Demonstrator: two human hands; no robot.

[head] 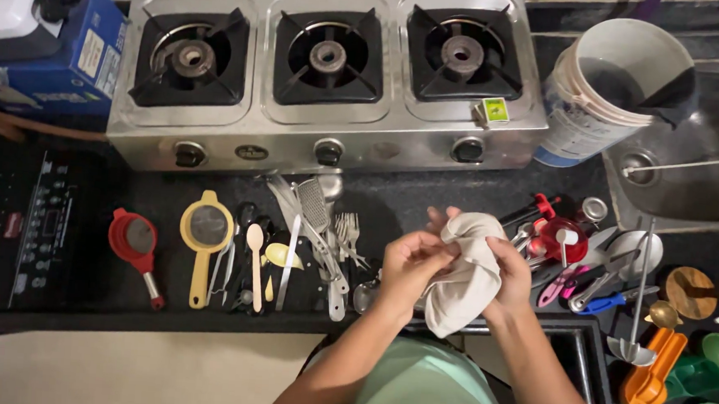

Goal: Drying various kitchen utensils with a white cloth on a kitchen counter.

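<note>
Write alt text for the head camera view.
Both hands, left hand and right hand, grip a white cloth over a dark counter strewn with utensils, in front of a three-burner steel stove.

One head-worn view looks steeply down, close over the counter (426,199).

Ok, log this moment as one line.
left hand: grips cloth | right hand: grips cloth | cloth: white, held above countertop
</note>
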